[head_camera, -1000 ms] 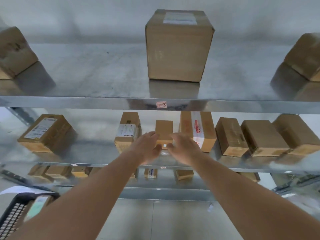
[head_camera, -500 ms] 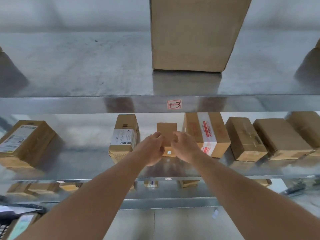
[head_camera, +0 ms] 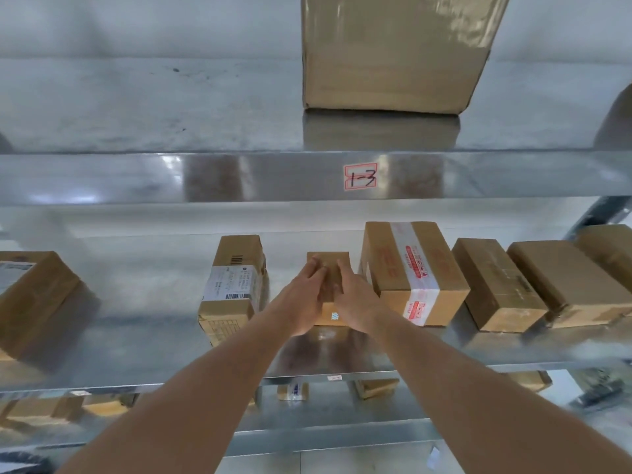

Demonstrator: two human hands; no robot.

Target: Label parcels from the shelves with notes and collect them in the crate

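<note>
On the middle shelf (head_camera: 136, 343), two hands, left hand (head_camera: 302, 301) and right hand (head_camera: 355, 302), lie with fingers nearly straight on one small parcel (head_camera: 329, 265), among six other parcels; above, one large box (head_camera: 393, 53) behind one "1-3" tag (head_camera: 360, 176).

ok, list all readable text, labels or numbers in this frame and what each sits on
"1-3": handwritten on the red-edged tag on the upper shelf edge.
White shipping label with barcodes on the tall parcel: print too small to read.
Red-printed tape over the taped parcel: characters blurred, unreadable.
Small sticker on the small parcel under both hands: unreadable.
Label on the far-left parcel: blurred.
</note>
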